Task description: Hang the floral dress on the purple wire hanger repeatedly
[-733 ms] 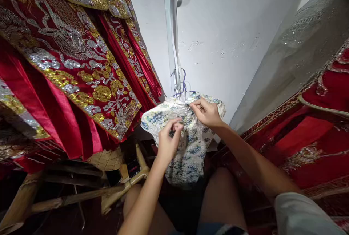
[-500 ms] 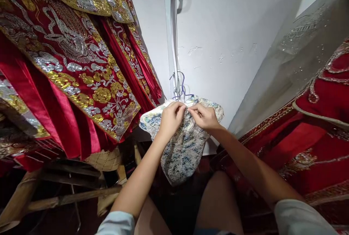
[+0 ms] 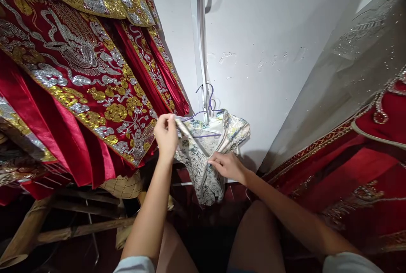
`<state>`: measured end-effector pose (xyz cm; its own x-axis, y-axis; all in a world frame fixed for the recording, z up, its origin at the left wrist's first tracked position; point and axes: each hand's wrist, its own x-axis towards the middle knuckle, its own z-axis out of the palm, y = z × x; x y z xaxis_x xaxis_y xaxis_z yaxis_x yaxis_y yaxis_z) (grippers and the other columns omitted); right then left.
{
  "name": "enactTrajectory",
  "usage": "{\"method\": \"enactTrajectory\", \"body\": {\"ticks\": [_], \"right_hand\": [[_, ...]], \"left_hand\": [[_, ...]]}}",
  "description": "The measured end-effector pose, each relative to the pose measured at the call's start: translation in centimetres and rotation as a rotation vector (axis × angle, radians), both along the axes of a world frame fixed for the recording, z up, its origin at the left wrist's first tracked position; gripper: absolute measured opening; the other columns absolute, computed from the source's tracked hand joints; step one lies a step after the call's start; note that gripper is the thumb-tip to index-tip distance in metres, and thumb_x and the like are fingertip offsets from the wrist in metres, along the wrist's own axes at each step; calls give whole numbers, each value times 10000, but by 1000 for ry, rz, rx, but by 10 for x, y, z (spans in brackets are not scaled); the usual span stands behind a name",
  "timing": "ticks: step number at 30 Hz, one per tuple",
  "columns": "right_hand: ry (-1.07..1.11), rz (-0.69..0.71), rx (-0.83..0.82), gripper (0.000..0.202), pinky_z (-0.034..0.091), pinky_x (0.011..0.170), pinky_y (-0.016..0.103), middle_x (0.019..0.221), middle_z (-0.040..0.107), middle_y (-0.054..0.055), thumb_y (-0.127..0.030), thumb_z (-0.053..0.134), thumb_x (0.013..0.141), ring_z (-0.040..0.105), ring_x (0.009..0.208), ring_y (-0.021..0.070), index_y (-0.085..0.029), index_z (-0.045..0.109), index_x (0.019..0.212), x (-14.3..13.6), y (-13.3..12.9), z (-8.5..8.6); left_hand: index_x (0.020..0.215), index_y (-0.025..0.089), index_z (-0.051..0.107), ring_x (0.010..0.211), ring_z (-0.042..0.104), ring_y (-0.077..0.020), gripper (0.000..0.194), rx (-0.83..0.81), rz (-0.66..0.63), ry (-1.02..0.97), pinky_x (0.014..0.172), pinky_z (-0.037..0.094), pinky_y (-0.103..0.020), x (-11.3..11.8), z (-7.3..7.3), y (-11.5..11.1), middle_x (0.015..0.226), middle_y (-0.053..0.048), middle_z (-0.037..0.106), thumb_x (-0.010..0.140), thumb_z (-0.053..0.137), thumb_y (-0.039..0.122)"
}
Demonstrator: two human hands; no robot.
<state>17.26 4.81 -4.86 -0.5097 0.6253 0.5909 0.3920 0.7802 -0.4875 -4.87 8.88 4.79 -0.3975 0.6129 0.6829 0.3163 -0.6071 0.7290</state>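
Observation:
A cream garment with a blue floral print (image 3: 207, 180) hangs on a purple hanger (image 3: 211, 95) in front of me. Its front is parted at the top, so the hanger's lower bar shows through the opening. My left hand (image 3: 166, 135) pinches one front edge near the left shoulder, drawing it out to the left. Lower down, my right hand (image 3: 226, 165) is closed on the other edge at the middle of the chest. The right shoulder of the garment still sits over the hanger.
Red costumes with gold and silver embroidery (image 3: 117, 112) hang at the left. More red beaded fabric (image 3: 364, 167) fills the right side. A pale metal upright (image 3: 201, 32) stands against the white wall (image 3: 253, 23). A bamboo frame (image 3: 72, 233) is at lower left.
My hands have moved apart from the neckline, the left one outward, the right one downward. The garment's front has opened, and its lower part is bunched narrower.

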Motion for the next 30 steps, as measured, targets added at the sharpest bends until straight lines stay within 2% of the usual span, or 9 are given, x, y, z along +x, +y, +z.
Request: {"method": "enactTrajectory", "body": {"ticks": [3, 7, 13, 18, 20, 23, 25, 28, 30], "right_hand": [[236, -20, -225, 188, 351, 510, 229, 568, 571, -31, -326, 556, 955, 500, 499, 114, -201, 619, 830, -10, -25, -9], [484, -100, -425, 213, 371, 519, 233, 592, 603, -13, -359, 593, 926, 534, 534, 130, -197, 613, 790, -18, -46, -14], [609, -221, -586, 265, 305, 467, 248, 517, 495, -39, -409, 620, 899, 416, 462, 113, -201, 603, 736, -14, -65, -33], [622, -289, -586, 250, 305, 460, 253, 477, 441, -55, -368, 627, 874, 384, 440, 108, -205, 592, 688, -11, -79, -35], [606, -300, -564, 244, 319, 469, 255, 474, 440, -54, -353, 625, 865, 391, 448, 111, -204, 595, 675, -10, -82, -31], [601, -296, -548, 256, 328, 478, 258, 471, 429, -54, -354, 615, 861, 392, 460, 116, -206, 590, 653, -9, -85, -26], [588, -287, -546, 260, 336, 488, 262, 488, 440, -47, -359, 613, 860, 403, 477, 122, -207, 598, 650, -9, -85, -25], [544, -261, -569, 234, 357, 518, 274, 517, 461, -39, -358, 618, 860, 424, 505, 133, -209, 623, 680, -13, -86, -25], [515, -252, -585, 216, 367, 542, 281, 534, 468, -35, -351, 620, 862, 432, 527, 140, -210, 624, 698, -14, -85, -26]], "left_hand": [[697, 146, 579, 626, 485, -91, 262, -19, 30, -364, 640, 399, -206, -31, -24, 14, 650, 37, 516, 822, 668, 358], [633, 167, 465, 532, 439, -61, 372, -95, 15, -691, 588, 385, -195, -42, -60, 21, 590, 74, 438, 780, 710, 405], [682, 175, 480, 500, 415, -72, 369, -142, -9, -688, 546, 364, -212, -33, -90, 5, 585, 75, 435, 786, 696, 455], [846, 174, 610, 802, 562, -155, 281, -82, 266, -207, 805, 430, -278, -35, -95, -11, 792, -11, 593, 919, 547, 438], [931, 174, 634, 909, 594, -182, 321, -113, 210, -130, 872, 433, -296, -36, -95, -11, 892, -47, 641, 953, 482, 456], [823, 166, 597, 752, 578, -144, 365, -117, 116, -240, 756, 460, -261, -37, -97, -5, 757, -7, 594, 931, 504, 501], [772, 166, 569, 661, 538, -105, 323, -112, 68, -443, 692, 460, -224, -34, -98, 0, 680, 31, 544, 885, 587, 468], [837, 168, 626, 691, 611, -127, 183, -284, -194, -804, 721, 518, -246, -24, -106, 2, 696, 8, 619, 808, 666, 345], [872, 163, 673, 747, 670, -188, 163, -425, -350, -889, 753, 556, -314, -14, -116, -5, 724, -45, 682, 779, 667, 297]]}}
